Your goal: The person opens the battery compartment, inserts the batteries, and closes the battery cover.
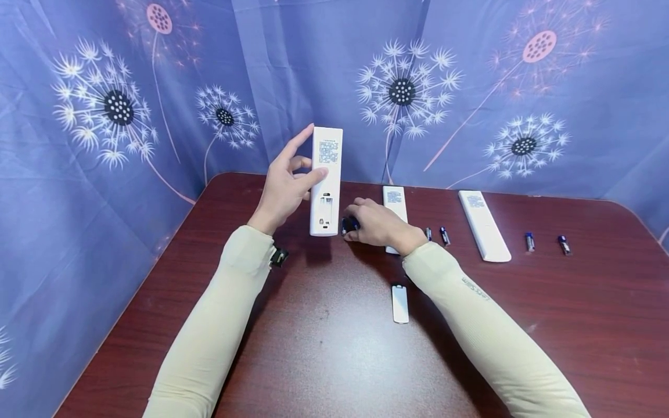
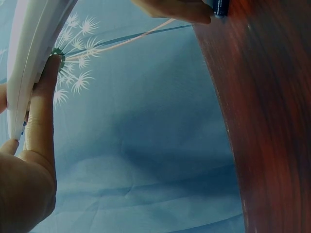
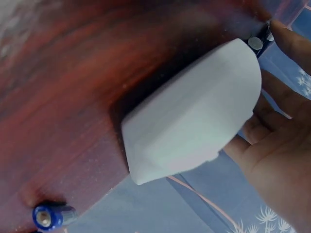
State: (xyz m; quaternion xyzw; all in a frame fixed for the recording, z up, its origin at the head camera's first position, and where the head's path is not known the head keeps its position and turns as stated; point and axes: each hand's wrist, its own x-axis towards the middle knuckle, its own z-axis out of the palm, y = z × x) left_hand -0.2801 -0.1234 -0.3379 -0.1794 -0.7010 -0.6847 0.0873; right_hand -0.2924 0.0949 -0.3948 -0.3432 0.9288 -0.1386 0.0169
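Observation:
A white remote control stands upright in my left hand, its back towards me. The thumb lies across its back and the fingers support its far side. Its battery compartment is uncovered, and no battery shows inside. Just right of it, my right hand pinches a dark blue battery at the table. In the right wrist view a round silver battery end shows by the fingertips; whether a second battery is there I cannot tell. A loose battery cover lies nearer to me.
A second white remote lies partly under my right hand. Further right lies a third remote. Several batteries lie about them, such as one battery between the remotes and another battery at far right. A blue curtain hangs behind the table.

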